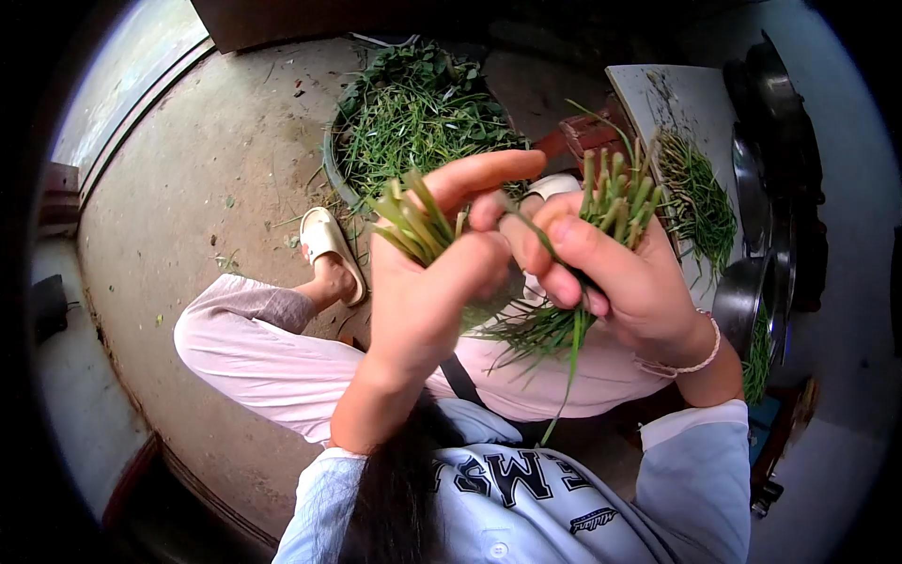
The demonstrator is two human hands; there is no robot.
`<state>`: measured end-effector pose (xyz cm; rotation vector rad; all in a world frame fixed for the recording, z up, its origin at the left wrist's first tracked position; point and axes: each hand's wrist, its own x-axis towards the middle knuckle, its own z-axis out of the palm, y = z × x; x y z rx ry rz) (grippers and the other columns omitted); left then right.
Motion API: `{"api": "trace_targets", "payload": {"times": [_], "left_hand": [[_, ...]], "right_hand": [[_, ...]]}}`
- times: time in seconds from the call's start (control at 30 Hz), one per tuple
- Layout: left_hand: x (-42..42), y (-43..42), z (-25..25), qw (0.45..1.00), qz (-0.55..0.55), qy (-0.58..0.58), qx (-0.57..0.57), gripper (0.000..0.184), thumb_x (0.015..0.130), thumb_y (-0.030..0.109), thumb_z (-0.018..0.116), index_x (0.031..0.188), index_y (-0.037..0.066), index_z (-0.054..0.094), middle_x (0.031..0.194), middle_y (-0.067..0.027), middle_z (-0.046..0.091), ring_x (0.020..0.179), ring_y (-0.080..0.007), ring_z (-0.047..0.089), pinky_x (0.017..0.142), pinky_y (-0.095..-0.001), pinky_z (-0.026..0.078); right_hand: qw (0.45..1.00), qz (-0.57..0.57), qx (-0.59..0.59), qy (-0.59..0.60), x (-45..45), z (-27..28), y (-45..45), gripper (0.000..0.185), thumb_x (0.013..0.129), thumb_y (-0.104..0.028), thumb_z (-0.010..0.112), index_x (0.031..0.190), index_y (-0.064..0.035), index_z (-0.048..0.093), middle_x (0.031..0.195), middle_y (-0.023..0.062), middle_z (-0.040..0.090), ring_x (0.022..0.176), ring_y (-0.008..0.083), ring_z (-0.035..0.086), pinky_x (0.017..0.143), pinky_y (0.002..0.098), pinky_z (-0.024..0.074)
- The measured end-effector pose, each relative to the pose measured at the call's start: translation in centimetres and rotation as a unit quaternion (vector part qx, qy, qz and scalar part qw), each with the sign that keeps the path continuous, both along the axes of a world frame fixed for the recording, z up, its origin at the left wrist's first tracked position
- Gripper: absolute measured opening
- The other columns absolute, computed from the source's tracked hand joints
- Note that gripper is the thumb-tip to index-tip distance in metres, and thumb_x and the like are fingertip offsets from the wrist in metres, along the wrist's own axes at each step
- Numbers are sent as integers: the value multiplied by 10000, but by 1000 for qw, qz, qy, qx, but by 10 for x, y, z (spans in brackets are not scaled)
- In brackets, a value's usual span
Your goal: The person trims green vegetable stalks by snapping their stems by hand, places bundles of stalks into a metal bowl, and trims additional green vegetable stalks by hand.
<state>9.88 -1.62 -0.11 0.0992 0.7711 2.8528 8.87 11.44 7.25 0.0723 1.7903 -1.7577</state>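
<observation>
Floor point(197, 179) beyond held stalks point(617, 199) bears a basin point(329, 162) of greens point(423, 117).

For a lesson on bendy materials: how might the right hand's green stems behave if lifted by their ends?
The green stems look stiff near their ends, which jut straight from the right hand. Thin blades hanging below suggest floppy tips. Some may slip out, since no tie shows.

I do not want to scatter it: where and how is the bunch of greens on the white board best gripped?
Probably around the middle of the bunch of greens, from above and picture-left: its strands lie roughly alongside each other on the white board, no tie visible, and metal pans crowd its right. The right hand, nearest, holds stems and would need freeing first.
</observation>
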Motion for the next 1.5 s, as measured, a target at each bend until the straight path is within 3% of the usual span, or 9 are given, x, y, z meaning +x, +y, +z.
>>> {"api": "trace_targets", "payload": {"times": [0.33,0.5,0.6,0.8,0.87,0.93,1.1,1.3,1.5], "left_hand": [[10,8,7,999,35,6,10,359,813,211,452,1028,-75,481,930,-83,483,821,-123,504,734,-218,408],[0,-6,-10,995,-30,-35,94,550,868,426,248,1089,-31,458,779,-21,437,603,-64,399,436,-163,319],[-6,-13,-20,983,-54,26,174,451,883,367,275,1113,17,441,764,-33,460,747,-134,446,549,-218,414],[-10,-12,-21,995,70,56,36,435,892,352,252,1089,17,448,630,-26,418,711,-181,446,831,-358,361],[-6,-19,-22,996,80,45,21,392,892,333,282,960,13,497,542,20,377,449,-69,353,453,-210,337],[-1,-15,-17,971,128,75,-188,345,882,295,336,892,0,515,514,29,363,390,-30,272,363,-181,197],[10,8,9,955,160,83,-234,55,733,-51,539,782,-30,525,603,1,530,501,-8,438,456,-128,348],[6,5,0,949,156,104,-255,82,721,-43,557,801,-39,539,524,54,405,474,10,391,431,-125,330],[2,-4,18,987,0,11,-159,103,736,-16,558,817,-77,536,580,-51,561,488,-71,543,441,-161,428]], "right_hand": [[976,37,56,205,8,-15,-13,120,768,-1,523,878,47,514,768,50,561,677,95,558,608,203,464],[990,-54,-41,125,6,-16,-18,99,783,-32,513,856,35,510,777,70,563,692,128,576,616,208,463],[991,-14,80,103,-3,-5,-7,215,806,-138,417,888,52,477,683,40,455,383,5,272,389,172,216],[984,-65,-157,-55,-11,-3,5,268,691,-20,443,950,33,487,688,39,452,403,23,294,400,166,245],[982,-52,-170,-65,-12,-7,10,249,694,-41,426,928,30,471,714,59,441,395,26,274,407,172,252],[960,5,-250,-124,-13,-13,14,173,712,-79,414,843,20,466,707,64,447,401,25,292,422,178,266],[947,16,-274,-166,-7,-16,12,238,768,-244,400,792,-16,463,696,71,473,410,32,333,436,170,290],[948,-7,-260,-185,0,-15,10,235,773,-211,402,854,-4,477,694,80,489,417,50,346,425,164,309],[971,9,-161,-178,3,-4,5,151,728,-72,444,855,2,479,666,72,481,424,51,349,376,163,271]]}}
